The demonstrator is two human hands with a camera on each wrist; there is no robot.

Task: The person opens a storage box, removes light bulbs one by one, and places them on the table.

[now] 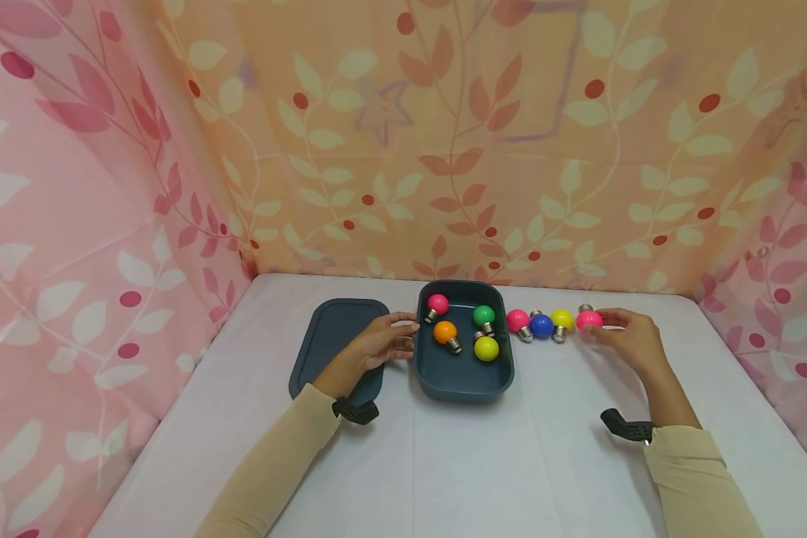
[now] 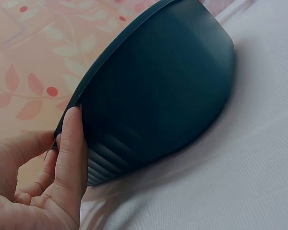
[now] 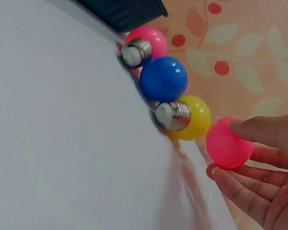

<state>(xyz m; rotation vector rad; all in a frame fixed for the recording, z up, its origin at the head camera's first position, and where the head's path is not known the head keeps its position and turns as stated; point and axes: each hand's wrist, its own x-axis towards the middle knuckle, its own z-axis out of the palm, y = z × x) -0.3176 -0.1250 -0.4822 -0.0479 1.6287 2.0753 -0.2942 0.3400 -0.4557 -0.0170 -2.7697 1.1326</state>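
My left hand (image 1: 385,341) is at the left wall of a dark blue-grey plastic box (image 1: 464,387), fingertips pinching its rim in the left wrist view. Inside the box lie a pink bulb (image 1: 438,303), an orange bulb (image 1: 445,332), a green bulb (image 1: 483,315) and a yellow bulb (image 1: 487,349). Thumb and fingers of my right hand (image 1: 631,338) hold another pink bulb (image 3: 229,143) by its round globe, its metal base pointing away in the head view. Close to it, a row of a yellow bulb (image 3: 196,117), a blue bulb (image 3: 164,79) and a pink bulb (image 3: 152,40) runs toward the box.
Left of the box, a flat dark lid (image 1: 332,329) lies on the white-covered table (image 1: 498,471), partly under my left forearm. Floral curtains (image 1: 376,134) rise behind the table and on both sides. Each wrist wears a black strap.
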